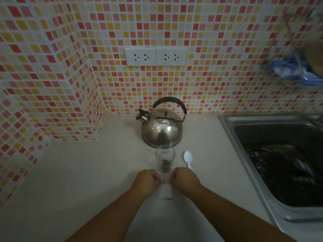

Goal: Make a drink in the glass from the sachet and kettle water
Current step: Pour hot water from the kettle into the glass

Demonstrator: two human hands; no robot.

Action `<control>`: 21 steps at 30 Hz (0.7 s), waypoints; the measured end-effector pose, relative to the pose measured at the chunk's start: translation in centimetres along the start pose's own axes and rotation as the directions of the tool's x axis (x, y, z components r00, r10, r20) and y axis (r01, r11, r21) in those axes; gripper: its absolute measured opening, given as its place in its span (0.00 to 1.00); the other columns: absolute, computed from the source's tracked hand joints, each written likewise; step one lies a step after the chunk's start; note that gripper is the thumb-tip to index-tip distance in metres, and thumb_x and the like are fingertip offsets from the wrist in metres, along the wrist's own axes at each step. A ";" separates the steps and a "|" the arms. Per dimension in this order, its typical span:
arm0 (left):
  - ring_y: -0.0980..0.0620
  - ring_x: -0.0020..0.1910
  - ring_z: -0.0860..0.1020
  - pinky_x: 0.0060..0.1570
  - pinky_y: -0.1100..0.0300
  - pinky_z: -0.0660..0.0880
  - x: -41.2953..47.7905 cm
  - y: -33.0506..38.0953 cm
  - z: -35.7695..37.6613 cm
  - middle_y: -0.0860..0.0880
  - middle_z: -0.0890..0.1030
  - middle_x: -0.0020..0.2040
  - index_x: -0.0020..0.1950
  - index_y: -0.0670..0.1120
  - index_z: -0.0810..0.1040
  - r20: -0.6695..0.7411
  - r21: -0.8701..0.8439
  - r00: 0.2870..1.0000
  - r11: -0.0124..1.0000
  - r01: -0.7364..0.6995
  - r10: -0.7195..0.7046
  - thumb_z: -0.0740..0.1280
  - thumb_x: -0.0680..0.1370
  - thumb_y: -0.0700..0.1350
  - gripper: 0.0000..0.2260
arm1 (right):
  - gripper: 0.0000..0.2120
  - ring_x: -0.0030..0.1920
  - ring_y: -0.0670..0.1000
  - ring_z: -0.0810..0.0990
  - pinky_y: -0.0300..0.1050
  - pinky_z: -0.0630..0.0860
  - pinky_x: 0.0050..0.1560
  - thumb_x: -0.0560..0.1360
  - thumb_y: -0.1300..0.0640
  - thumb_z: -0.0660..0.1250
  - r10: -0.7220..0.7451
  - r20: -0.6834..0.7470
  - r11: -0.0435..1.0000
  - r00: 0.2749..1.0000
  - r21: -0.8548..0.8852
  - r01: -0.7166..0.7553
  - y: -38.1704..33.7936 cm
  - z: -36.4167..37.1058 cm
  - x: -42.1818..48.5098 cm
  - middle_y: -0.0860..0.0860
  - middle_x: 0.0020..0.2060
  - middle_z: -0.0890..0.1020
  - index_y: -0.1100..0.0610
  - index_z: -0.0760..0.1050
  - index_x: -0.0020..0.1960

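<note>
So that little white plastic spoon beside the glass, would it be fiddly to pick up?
Probably a bit. The white plastic spoon looks thin and lies flat on the counter, so it likely weighs little and may skid when nudged. It seems stiff enough to keep its shape. Its handle end sits close by the right hand.

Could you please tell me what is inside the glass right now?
The glass holds a little dark matter at the bottom, probably powder; I cannot tell whether any water is in it.
</note>
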State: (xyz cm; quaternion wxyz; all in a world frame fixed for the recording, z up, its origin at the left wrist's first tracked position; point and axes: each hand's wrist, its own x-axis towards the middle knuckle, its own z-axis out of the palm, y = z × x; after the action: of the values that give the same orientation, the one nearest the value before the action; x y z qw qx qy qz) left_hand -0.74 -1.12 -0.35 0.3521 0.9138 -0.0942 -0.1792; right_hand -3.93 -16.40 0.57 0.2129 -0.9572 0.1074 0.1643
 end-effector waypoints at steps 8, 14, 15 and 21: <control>0.46 0.43 0.78 0.39 0.60 0.70 0.4 -1.0 1.5 0.47 0.78 0.43 0.52 0.47 0.71 -0.131 -0.074 0.991 0.997 0.019 -0.028 0.73 0.69 0.46 0.15 | 0.11 0.49 0.58 0.80 0.46 0.75 0.49 0.71 0.48 0.65 0.067 -0.218 0.997 0.974 0.045 -0.059 0.7 1.9 0.5 0.55 0.46 0.83 0.55 0.75 0.48; 0.45 0.35 0.75 0.36 0.58 0.67 1.3 -1.0 -2.0 0.51 0.73 0.32 0.45 0.49 0.68 -0.438 -0.302 0.885 0.953 0.023 -0.160 0.72 0.70 0.42 0.13 | 0.11 0.43 0.56 0.78 0.48 0.75 0.45 0.66 0.58 0.70 0.210 -0.546 0.856 0.811 0.503 0.117 1.3 -2.2 -0.2 0.51 0.39 0.78 0.50 0.70 0.44; 0.45 0.35 0.75 0.37 0.59 0.66 2.3 -0.3 -3.4 0.52 0.72 0.33 0.45 0.49 0.68 -0.517 -0.324 0.843 0.945 -0.030 -0.151 0.71 0.70 0.41 0.13 | 0.11 0.45 0.55 0.77 0.49 0.74 0.46 0.67 0.60 0.70 0.194 -0.651 0.842 0.734 0.494 0.215 1.0 -3.8 0.4 0.51 0.41 0.76 0.52 0.71 0.45; 0.53 0.40 0.75 0.36 0.63 0.69 10.9 7.4 -11.9 0.53 0.75 0.42 0.50 0.54 0.70 -0.637 -0.299 0.770 0.915 -0.272 0.021 0.67 0.73 0.41 0.11 | 0.17 0.59 0.51 0.70 0.44 0.69 0.59 0.73 0.57 0.68 -0.082 -0.733 0.894 0.675 0.246 0.376 -3.5 -14.4 8.7 0.53 0.57 0.75 0.56 0.71 0.61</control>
State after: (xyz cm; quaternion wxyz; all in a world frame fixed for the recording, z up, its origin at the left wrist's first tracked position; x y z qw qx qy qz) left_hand 13.64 -2.59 9.99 0.5438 0.8264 -0.0093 0.1459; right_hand 8.92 -20.84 11.02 0.3542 -0.8922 0.0866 -0.2665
